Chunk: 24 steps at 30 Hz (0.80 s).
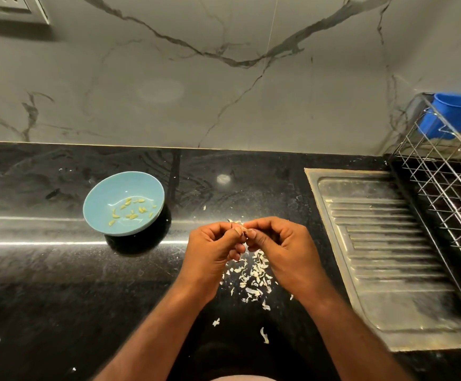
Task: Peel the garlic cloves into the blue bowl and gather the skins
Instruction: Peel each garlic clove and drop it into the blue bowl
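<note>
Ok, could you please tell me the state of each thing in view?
blue bowl: upright on the counter, holding peeled cloves.
garlic clove: pinched between both hands.
left hand: pinching it.
right hand: pinching it.
skins: scattered loose on the counter.
blue cup: tilted on the wire rack.

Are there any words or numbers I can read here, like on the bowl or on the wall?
There are none to read.
The blue bowl is plain.
The blue cup in the wire rack shows no label.
The wall socket at the top left shows no readable marking.
</note>
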Tool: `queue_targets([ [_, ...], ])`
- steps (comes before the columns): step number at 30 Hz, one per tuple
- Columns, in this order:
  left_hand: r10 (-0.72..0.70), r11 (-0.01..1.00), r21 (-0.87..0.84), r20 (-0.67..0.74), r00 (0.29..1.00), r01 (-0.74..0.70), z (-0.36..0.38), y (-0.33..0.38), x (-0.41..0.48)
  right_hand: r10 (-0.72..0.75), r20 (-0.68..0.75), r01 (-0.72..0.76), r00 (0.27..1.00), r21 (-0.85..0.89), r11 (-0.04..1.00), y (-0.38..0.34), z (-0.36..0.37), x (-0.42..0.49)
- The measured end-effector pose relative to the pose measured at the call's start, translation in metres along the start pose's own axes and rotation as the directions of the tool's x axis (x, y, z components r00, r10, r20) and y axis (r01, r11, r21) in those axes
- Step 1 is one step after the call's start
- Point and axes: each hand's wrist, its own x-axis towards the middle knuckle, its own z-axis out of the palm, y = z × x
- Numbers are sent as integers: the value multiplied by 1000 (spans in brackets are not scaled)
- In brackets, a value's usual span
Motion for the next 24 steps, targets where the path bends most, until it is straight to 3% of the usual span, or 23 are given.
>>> queue_targets([
  [4, -53, 996, -68, 21, 998, 55, 3, 4, -4, -42, -32, 39, 999, -87, 995, 3, 5, -3],
  [7, -44, 999, 0, 5, 999, 44, 2, 3, -4, 4, -66, -7, 998, -47, 999, 4, 7, -3],
  [9, -13, 989, 147, -13, 1000, 15, -1, 0, -3, 82, -89, -67, 993, 163, 984, 2, 7, -2],
  [11, 8, 958, 286, -18, 1000, -2, -4, -4, -2, 157, -71, -115, 985, 413, 903, 0, 5, -1],
  [14, -3, 931, 364, -25, 1000, 11, -6, -5, -2, 230, -18, -179, 973, 568, 803, -1, 1, -1],
  [20, 70, 900, 430, 12, 998, -68, -2, 2, -4, 229, -27, -179, 973, 543, 820, 4, -2, -2],
  [24, 220, 849, 475, 77, 972, -230, 1, 10, -6, 163, -67, -129, 984, 361, 924, 2, -4, -2],
])
